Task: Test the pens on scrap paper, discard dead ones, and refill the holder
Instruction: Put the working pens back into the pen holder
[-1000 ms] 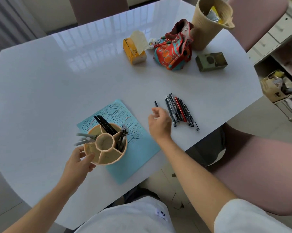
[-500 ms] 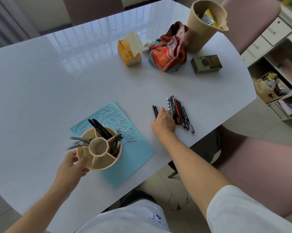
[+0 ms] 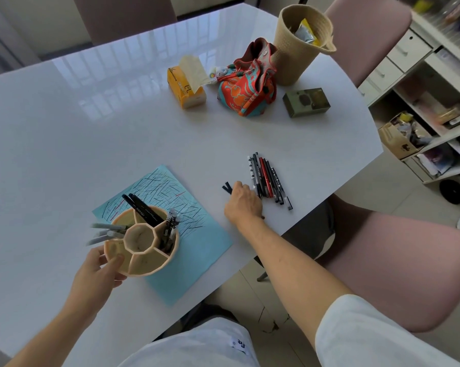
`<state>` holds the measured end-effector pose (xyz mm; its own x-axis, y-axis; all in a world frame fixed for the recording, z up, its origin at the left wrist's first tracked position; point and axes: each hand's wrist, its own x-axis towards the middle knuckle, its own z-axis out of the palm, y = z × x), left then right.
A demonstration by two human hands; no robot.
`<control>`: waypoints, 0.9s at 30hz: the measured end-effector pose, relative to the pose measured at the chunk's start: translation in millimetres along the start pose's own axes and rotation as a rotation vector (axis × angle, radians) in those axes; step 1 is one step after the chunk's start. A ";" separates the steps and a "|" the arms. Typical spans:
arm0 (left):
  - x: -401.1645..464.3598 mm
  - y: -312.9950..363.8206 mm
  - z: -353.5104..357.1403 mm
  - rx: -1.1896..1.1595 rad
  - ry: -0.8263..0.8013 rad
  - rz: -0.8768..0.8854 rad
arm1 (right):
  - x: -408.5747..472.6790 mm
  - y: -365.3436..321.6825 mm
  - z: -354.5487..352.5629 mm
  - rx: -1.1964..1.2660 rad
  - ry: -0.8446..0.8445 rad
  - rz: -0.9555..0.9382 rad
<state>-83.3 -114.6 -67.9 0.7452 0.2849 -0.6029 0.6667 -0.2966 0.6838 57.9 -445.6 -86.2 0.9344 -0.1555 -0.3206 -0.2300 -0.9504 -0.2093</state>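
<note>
Beige sectioned holder [image 3: 141,247] on scribbled blue scrap paper [image 3: 197,234], with black and grey pens in its outer cells. Left hand [image 3: 99,271] curled round the holder's near wall. Right hand [image 3: 243,202] palm-down on the worktop [image 3: 91,133], pinching two dark pens [image 3: 227,188] beside the loose row of pens [image 3: 267,178].

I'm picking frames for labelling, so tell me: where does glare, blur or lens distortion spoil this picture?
Head view: window glare washes the far half of the table; the grey pens sticking out of the holder look smeared, as do the shelves at the right edge; the wide lens bows the table's edges. The pen pile and scribbled paper stay sharp.
</note>
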 end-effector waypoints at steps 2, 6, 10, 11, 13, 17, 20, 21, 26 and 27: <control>-0.1 0.4 -0.1 0.002 0.000 -0.003 | 0.1 7.5 -1.5 0.068 0.008 0.010; 0.0 1.2 -1.1 -0.013 0.000 -0.005 | 4.8 30.3 -18.3 0.318 0.180 0.078; 0.7 3.7 -0.8 -0.008 0.004 -0.009 | 20.1 65.5 -49.8 0.394 0.363 0.173; 1.3 4.1 -0.9 -0.007 0.002 -0.012 | 24.7 73.7 -56.0 0.380 0.358 0.200; 2.5 4.5 -1.3 0.003 -0.006 -0.017 | 33.3 87.1 -62.3 0.333 0.299 0.256; 2.3 5.6 -1.7 0.009 -0.013 -0.022 | 40.5 96.5 -59.1 0.259 0.172 0.290; -0.3 6.6 -1.7 0.012 -0.012 -0.017 | 39.9 91.9 -53.9 0.228 0.141 0.269; -1.0 7.0 -1.4 0.010 -0.013 -0.019 | 39.5 89.8 -52.3 0.205 0.135 0.265; -4.1 8.4 -0.7 0.001 -0.013 -0.020 | 44.0 75.3 -57.6 0.124 0.042 0.267; -4.6 8.8 -0.4 -0.002 -0.010 -0.018 | 45.0 72.0 -59.8 0.099 0.011 0.267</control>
<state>-80.9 -118.1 -58.9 0.7333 0.2813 -0.6190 0.6798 -0.2897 0.6737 99.7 -537.1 -60.4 0.8399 -0.4005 -0.3663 -0.4935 -0.8445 -0.2081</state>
